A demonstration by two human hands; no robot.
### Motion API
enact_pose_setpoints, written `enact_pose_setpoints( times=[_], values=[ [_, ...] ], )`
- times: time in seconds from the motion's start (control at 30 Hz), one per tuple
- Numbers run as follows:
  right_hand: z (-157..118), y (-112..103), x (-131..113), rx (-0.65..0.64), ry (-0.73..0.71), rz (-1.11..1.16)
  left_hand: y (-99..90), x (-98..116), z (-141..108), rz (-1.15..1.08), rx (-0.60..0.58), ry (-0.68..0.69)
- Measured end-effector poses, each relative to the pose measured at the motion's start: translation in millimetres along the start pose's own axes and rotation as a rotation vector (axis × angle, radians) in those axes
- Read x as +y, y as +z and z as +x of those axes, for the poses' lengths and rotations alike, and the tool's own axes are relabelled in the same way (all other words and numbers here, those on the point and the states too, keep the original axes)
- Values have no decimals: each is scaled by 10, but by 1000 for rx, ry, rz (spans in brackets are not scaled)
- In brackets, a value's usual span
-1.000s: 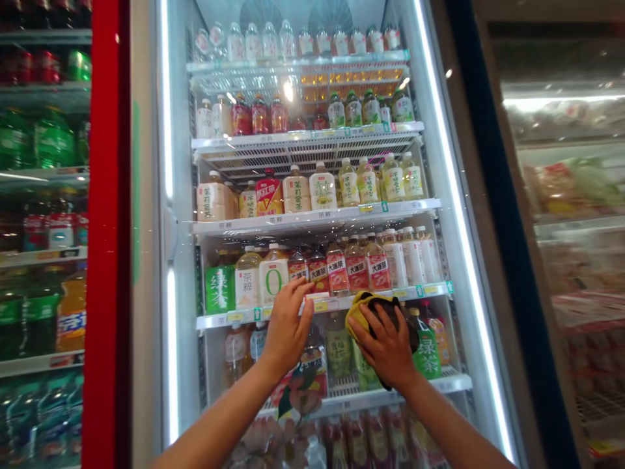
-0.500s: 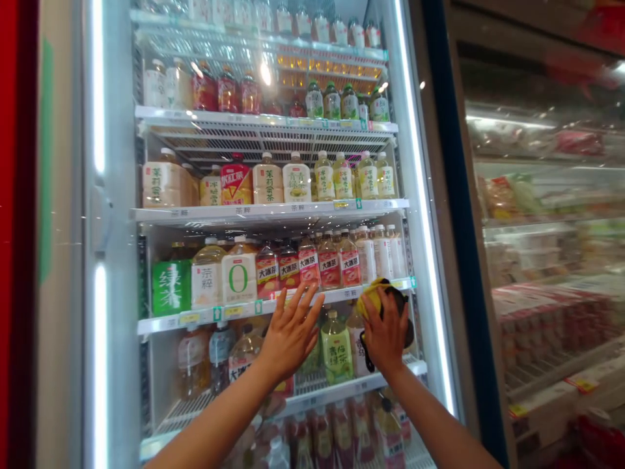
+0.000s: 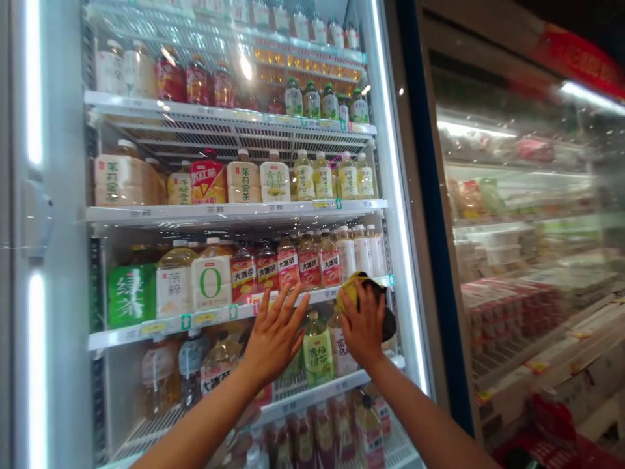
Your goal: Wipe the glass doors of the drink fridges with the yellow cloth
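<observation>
My left hand (image 3: pixel 277 329) is spread flat, fingers pointing up, against what looks like the glass front of a lit drinks cooler. Nothing is in it. My right hand (image 3: pixel 364 320) presses a bunched yellow-and-black cloth (image 3: pixel 347 293) at the same glass, near its right side. Part of the cloth is hidden behind my fingers. Behind my hands stand a green-labelled tea bottle (image 3: pixel 318 352) and a row of red-labelled iced tea bottles (image 3: pixel 309 262) on the shelves.
A bright light strip (image 3: pixel 401 195) runs down the cooler's right side, another (image 3: pixel 34 130) down its left. Shelves (image 3: pixel 234 212) of bottled drinks fill the inside. To the right, past a dark blue post (image 3: pixel 434 163), stands an open-looking display case with packaged food (image 3: pixel 517 306).
The view has swung a little to the right, so the cooler sits further left in the picture. Both hands stay in nearly the same places against the glass, the cloth still under my right hand.
</observation>
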State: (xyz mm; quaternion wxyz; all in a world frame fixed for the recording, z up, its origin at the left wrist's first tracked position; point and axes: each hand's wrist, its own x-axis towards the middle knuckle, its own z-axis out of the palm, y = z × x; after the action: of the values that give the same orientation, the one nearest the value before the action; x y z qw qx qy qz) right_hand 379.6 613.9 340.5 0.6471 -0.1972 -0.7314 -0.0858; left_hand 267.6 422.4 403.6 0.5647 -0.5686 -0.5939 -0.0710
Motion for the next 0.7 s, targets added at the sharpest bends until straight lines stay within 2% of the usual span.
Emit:
enact_pose_setpoints(
  times=[0.07,0.13,0.2,0.27,0.33,0.43,0.47,0.53,0.6,0.7],
  values=[
    [117,-18,-114,-73,-149,25,30,12,43,2,11,9],
    [447,-32,-88,-91,-210,23,91,45,138,10,32,14],
    [791,-41,88,-72,-188,-9,157,88,235,17,50,28],
    [941,-28,344,-33,-111,-44,206,127,285,21,52,65],
    [799,23,577,43,36,-77,225,155,269,29,50,91],
    [236,125,706,161,247,-131,215,185,184,36,53,86],
    [62,145,688,159,248,-142,211,195,165,34,53,89],
    [-105,148,615,96,142,-136,215,220,166,27,49,108],
    [30,101,579,14,7,-105,240,257,222,23,53,131],
    [548,-5,722,-33,-46,-87,303,340,345,16,73,161]
  ],
)
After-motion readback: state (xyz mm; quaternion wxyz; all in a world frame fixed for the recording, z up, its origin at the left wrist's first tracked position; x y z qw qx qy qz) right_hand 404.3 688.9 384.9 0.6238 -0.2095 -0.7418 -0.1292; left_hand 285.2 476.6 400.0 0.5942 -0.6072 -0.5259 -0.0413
